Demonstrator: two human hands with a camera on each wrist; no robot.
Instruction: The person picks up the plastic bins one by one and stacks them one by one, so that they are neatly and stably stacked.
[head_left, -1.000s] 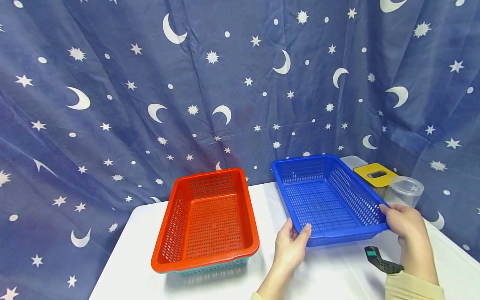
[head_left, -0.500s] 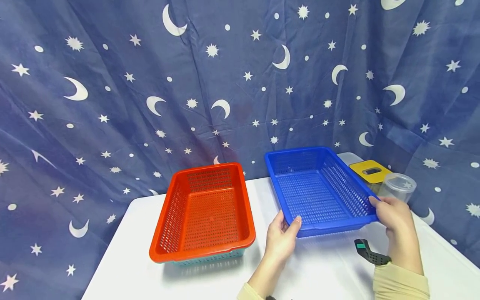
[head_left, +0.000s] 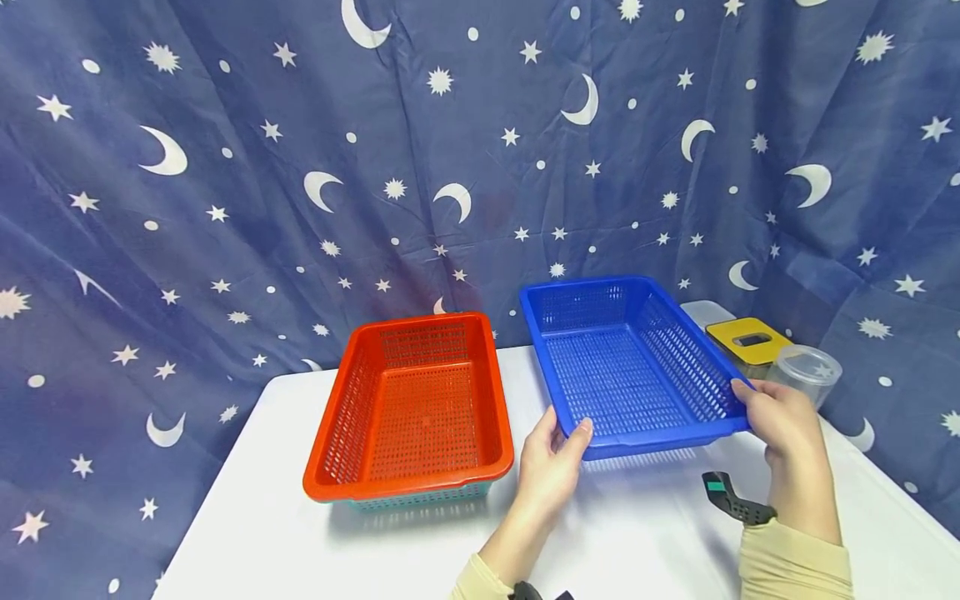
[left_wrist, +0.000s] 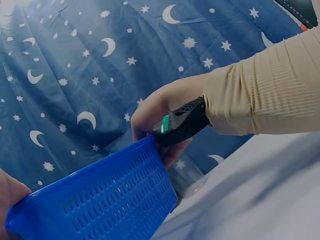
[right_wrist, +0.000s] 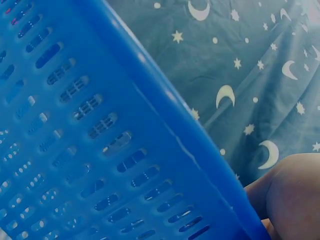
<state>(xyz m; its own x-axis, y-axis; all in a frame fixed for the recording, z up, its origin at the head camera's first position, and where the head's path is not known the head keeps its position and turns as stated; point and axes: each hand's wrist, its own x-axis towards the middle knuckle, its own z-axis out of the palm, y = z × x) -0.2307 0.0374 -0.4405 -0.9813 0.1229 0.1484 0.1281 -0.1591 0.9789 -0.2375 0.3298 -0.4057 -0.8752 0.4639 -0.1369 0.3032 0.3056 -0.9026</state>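
Note:
A blue basket (head_left: 618,375) with perforated walls is held in both hands at the right of the head view, its inside showing no contents. My left hand (head_left: 547,467) grips its near left corner, thumb over the rim. At the near right corner my right hand (head_left: 787,425) pinches the rim. The left wrist view shows the basket's slotted wall (left_wrist: 120,195) between the left fingers (left_wrist: 12,192) at the lower left and the right hand (left_wrist: 160,112). In the right wrist view, the blue wall (right_wrist: 100,130) fills much of the picture.
Left of the blue basket, a red basket (head_left: 423,417) sits in a turquoise one (head_left: 427,497) on the white table (head_left: 255,508). Behind the blue basket's right side stand a yellow-lidded container (head_left: 750,340) and a clear round one (head_left: 806,371). A starry curtain (head_left: 450,125) hangs behind.
The blue basket, in both hands, has shifted a little left and away relative to the containers on the right. Both hands keep their hold. The head view has also shifted slightly.

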